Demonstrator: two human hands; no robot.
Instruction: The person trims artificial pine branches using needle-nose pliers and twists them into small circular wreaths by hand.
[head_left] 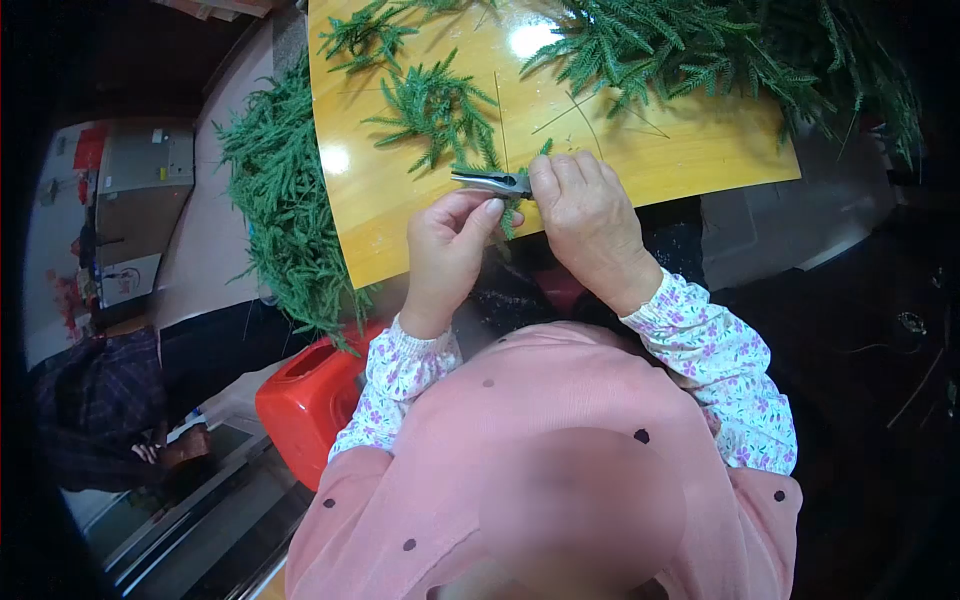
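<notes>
My right hand [592, 215] is wrapped around the handles of a pair of pliers [495, 182], whose metal jaws point left. Just beneath the jaws, my left hand [452, 245] pinches a small green artificial sprig [508, 218] between thumb and fingers. Part of the sprig is hidden by my fingers and the pliers, so I cannot tell whether the jaws grip it. Beyond my hands, a looped green sprig [435, 108] lies on the yellow tabletop [380, 225].
A large heap of green sprigs [680, 50] covers the table's far right. Another pile [285, 200] hangs at the table's left side, above a red plastic stool [310, 395]. Thin wires or stems [590, 118] lie on the table. A person in dark clothing [95, 410] is at the left.
</notes>
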